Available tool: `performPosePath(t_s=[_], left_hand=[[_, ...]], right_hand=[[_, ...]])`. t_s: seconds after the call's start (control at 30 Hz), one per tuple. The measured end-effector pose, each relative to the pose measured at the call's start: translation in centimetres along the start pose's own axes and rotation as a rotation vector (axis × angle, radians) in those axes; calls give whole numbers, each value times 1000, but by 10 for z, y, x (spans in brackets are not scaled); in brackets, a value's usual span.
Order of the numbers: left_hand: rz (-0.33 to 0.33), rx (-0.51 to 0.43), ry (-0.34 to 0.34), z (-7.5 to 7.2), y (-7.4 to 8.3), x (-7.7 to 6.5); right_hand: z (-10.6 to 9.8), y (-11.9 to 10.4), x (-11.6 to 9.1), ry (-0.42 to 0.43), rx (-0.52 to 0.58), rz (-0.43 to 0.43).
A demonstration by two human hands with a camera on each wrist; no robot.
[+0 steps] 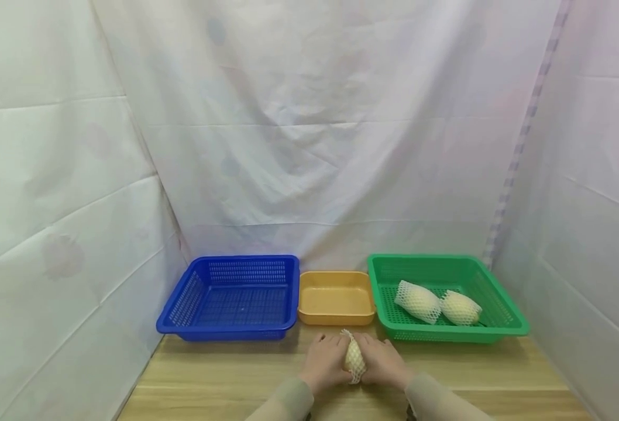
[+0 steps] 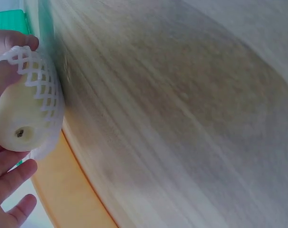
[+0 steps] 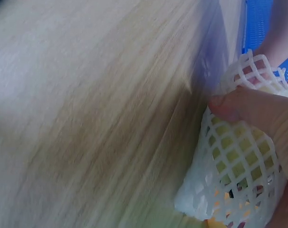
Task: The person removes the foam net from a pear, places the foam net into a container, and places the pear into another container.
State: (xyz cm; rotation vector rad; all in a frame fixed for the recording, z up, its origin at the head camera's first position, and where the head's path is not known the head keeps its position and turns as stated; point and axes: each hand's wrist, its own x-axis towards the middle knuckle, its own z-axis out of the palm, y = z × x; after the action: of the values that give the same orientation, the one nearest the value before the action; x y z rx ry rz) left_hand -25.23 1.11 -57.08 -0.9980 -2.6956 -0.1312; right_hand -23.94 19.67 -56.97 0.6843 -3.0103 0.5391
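A pale yellow pear (image 2: 20,111) in a white foam net (image 3: 244,156) is between both hands, low over the wooden table. My left hand (image 1: 326,361) grips it from the left; in the left wrist view several fingers (image 2: 13,178) lie spread by its bare end, where a small brown dent shows. From the right, my right hand (image 1: 383,361) holds it, with the thumb (image 3: 248,104) laid over the net. The net covers only part of the pear in the left wrist view. Most of the right fingers are hidden.
Behind the hands stands an orange tray (image 1: 336,319). To its left is a blue basket (image 1: 227,335). The green basket (image 1: 446,334) on the right has two netted fruits (image 1: 419,301) in it. White cloth (image 1: 309,175) hangs around the wooden table (image 1: 225,380).
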Motion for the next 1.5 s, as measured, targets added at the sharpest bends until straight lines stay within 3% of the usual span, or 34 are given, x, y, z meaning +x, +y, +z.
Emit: performPosePath(t_s=[0.33, 0.93, 1.5], left_hand=[[11, 23, 32, -3, 1, 1], [5, 25, -3, -7, -8, -4], [30, 24, 30, -1, -11, -4]], right_hand=[[-7, 2, -2, -16, -3, -10], [-5, 2, 1, -6, 11, -13], [-7, 2, -1, -1, -9, -33]])
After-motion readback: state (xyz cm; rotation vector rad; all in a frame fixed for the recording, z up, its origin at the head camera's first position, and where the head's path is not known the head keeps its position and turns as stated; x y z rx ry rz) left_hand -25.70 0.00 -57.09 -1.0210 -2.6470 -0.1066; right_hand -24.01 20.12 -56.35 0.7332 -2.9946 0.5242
